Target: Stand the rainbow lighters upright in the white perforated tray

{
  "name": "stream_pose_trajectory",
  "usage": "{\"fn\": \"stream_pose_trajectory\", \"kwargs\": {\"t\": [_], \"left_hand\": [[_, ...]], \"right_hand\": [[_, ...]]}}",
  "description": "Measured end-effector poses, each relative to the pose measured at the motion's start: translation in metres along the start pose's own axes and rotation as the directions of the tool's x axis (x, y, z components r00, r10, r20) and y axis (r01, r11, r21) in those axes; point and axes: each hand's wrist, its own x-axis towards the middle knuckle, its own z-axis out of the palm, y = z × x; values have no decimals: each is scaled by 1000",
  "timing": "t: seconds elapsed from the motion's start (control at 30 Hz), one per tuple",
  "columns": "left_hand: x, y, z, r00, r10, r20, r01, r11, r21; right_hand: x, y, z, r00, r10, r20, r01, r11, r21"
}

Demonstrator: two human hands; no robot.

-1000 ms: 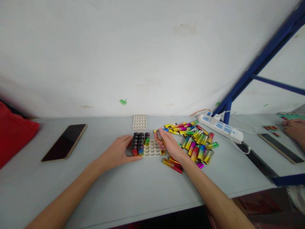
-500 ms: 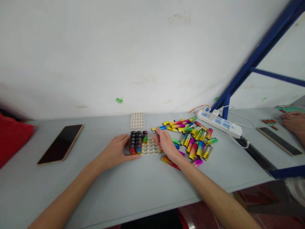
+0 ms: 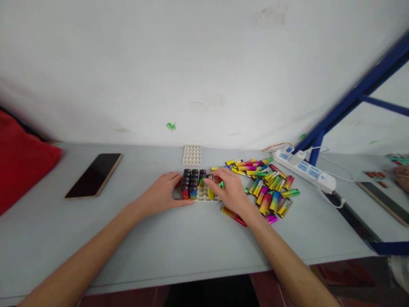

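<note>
- Pale wall point(image 3: 204, 76) at the back, scuffed, green mark low down. Grey table point(image 3: 179, 247) along it.
- Blue frame point(image 3: 345, 111) and power strip point(image 3: 300, 168) off to the right; phone point(image 3: 94, 175) lies flat on the left.
- Hands: left hand point(image 3: 161, 194) is curved around the filled end, thumb at the near edge, fingers at the far left. Can't tell if it's squeezing. Right hand point(image 3: 231, 192) is pinched on one piece.
- Loose pile point(image 3: 265, 200) of shiny coloured pieces sits right of the tray.
- Pocketed tray point(image 3: 202, 194) is between the hands; black-topped pieces point(image 3: 193, 181) stand upright at its left end, bare pockets show on the right. Spare tray point(image 3: 192, 155) lies behind it, near the wall.
- Held piece point(image 3: 211, 193), yellow, is roughly upright at the bare pockets. Seated or not: can't tell.
- Technique, my read: line the base up with a pocket, press straight down, release once it stands alone. Don't nudge neighbours. Left hand should brace, not push.
- Versus half a second ago: right hand has moved from the tray's right edge in over the pockets, and its piece now shows upright. Left hand's brace is unchanged. Camera view has shifted slightly.
</note>
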Motion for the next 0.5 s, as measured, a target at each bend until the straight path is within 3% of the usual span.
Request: {"fn": "stream_pose_trajectory", "kwargs": {"t": [0.2,0.33,0.5], "left_hand": [[0,1,-1,999,20,39,-21,1000,17],[0,2,-1,1000,17,25,-17,1000,18],[1,0,1,999,32,13,-32,999,-10]], "right_hand": [[-5,9,6,999,-32,-14,32,999,-15],[-4,10,7,993,-52,104,57,997,-42],[2,0,8,976,44,213,19,959,-284]]}}
